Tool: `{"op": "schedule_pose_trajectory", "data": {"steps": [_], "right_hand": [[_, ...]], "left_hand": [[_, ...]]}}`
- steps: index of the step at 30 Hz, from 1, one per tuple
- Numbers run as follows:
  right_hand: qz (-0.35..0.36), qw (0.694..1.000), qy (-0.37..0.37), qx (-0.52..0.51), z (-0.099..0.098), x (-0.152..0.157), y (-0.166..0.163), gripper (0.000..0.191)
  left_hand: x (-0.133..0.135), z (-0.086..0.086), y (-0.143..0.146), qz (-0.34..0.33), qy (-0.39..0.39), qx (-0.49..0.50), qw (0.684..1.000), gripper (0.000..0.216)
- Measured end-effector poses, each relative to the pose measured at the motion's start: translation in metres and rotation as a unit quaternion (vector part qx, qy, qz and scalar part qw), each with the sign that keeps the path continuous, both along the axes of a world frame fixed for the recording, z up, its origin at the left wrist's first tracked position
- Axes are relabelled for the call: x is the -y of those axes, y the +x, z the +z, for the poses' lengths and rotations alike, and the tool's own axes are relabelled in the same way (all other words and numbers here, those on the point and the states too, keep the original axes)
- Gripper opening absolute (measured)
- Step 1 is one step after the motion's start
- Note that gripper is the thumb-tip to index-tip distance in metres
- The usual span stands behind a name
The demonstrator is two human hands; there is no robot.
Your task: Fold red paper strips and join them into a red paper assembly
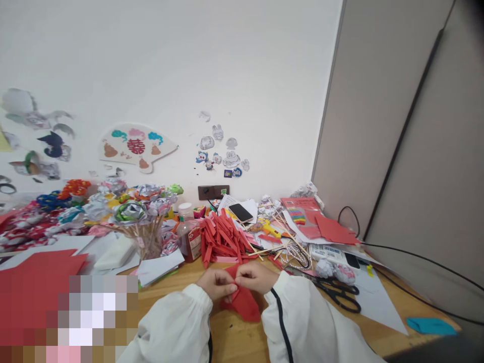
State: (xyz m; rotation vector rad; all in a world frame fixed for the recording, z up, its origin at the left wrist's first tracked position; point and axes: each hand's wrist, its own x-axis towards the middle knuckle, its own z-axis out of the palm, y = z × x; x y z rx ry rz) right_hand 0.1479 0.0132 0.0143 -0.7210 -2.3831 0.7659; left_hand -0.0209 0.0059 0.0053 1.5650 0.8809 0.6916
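Both my hands meet at the near middle of the wooden table (234, 338), and both pinch one piece of red paper (244, 302). My left hand (216, 283) grips its left upper edge with closed fingers. My right hand (255, 277) pinches the top right of it. The paper hangs down between my white sleeves and touches the tabletop. Just beyond my hands lies a pile of folded red paper strips (221, 234).
Black scissors (338, 292) lie right of my hands, a red-labelled jar (189, 234) and paper flowers on sticks (132, 214) to the left. Red sheets (41, 264) lie at left, a phone (240, 212) at the back, cables (416, 259) and a blue scrap (431, 326) at right.
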Motion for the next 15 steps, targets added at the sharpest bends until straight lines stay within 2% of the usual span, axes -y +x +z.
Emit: {"op": "schedule_pose_trajectory", "data": {"steps": [11,15], "right_hand": [[-0.003,1.0,0.009,-0.001,-0.0014,0.0003,-0.0006,0.018],[0.0,1.0,0.003,-0.002,0.0002,0.0012,-0.0014,0.02]], "left_hand": [[0.0035,0.003,0.0011,0.031,0.054,-0.048,0.997,0.027],[0.0059,0.0018,0.0045,0.035,0.036,-0.053,0.997,0.027]]}}
